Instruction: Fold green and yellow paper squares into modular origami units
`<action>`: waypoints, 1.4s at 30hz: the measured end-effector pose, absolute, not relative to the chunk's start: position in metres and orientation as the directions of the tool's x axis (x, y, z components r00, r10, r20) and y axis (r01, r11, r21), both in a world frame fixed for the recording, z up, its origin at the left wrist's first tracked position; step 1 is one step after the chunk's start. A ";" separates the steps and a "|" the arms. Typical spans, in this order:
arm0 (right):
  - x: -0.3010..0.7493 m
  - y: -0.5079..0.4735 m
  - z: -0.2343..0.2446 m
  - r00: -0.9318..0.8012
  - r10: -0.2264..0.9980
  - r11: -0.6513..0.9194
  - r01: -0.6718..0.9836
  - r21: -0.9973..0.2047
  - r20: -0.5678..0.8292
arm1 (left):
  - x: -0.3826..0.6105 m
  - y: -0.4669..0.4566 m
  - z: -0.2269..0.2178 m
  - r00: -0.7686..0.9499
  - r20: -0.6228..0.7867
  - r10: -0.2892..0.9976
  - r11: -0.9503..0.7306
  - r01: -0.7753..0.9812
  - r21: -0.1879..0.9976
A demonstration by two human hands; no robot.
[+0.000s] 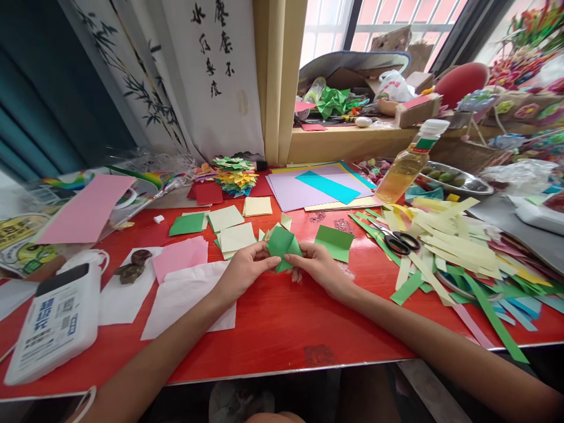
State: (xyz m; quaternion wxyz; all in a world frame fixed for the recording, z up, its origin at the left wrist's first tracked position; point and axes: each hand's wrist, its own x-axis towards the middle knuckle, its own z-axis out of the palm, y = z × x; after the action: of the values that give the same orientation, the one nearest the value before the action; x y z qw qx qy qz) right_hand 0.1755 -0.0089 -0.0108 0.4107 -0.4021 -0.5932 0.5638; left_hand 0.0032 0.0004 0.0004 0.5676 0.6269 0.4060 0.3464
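Centrally, the person's left hand [247,267] and right hand [321,267] pinch opposite sides of a folded green paper [282,242], thumbs in front, over the red tabletop [273,335]. From that paper, at eleven o'clock, a white curtain [242,53] bears brushed characters [210,66], 水 and 不 among them; between eight and nine, a white case [83,311] carries print [46,329] too slanted to read. Bare surface opens at six o'clock toward the pale front edge [291,372]; cut strips [458,241] and scissors [392,233] crowd three o'clock, while cream paper squares [238,238] lie near the left hand at ten. A barred window [409,17] stands at one o'clock.
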 end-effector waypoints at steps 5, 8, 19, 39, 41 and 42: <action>0.174 -0.009 -0.012 -0.374 0.927 0.012 -0.031 -0.999 0.022 | 0.002 0.002 0.000 0.435 -0.022 0.900 -0.033 0.118 0.992; 0.173 -0.010 -0.011 -0.373 0.928 -0.017 -0.058 -0.998 0.006 | 0.002 0.002 0.000 0.427 -0.021 0.904 -0.041 0.136 0.990; 0.171 -0.011 -0.008 -0.378 0.925 -0.061 -0.057 -0.996 -0.035 | 0.001 -0.001 -0.001 0.429 0.002 0.903 -0.092 0.190 0.977; 0.172 -0.009 -0.012 -0.407 0.913 -0.056 -0.078 -0.995 -0.019 | 0.003 0.001 -0.002 0.419 -0.009 0.908 -0.055 0.139 0.989; 0.172 -0.008 -0.013 -0.397 0.917 -0.081 -0.099 -0.992 -0.035 | 0.004 0.001 -0.003 0.428 -0.009 0.904 -0.050 0.127 0.991; 0.172 -0.008 -0.013 -0.400 0.916 -0.092 -0.113 -0.989 -0.039 | 0.004 0.002 -0.004 0.426 -0.001 0.905 -0.058 0.126 0.990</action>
State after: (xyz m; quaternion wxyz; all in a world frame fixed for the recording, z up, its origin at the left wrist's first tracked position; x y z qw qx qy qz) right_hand 0.1722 -0.0076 -0.0132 0.4028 -0.3714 -0.5402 0.6388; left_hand 0.0038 0.0016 -0.0035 0.5543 0.6371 0.4045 0.3509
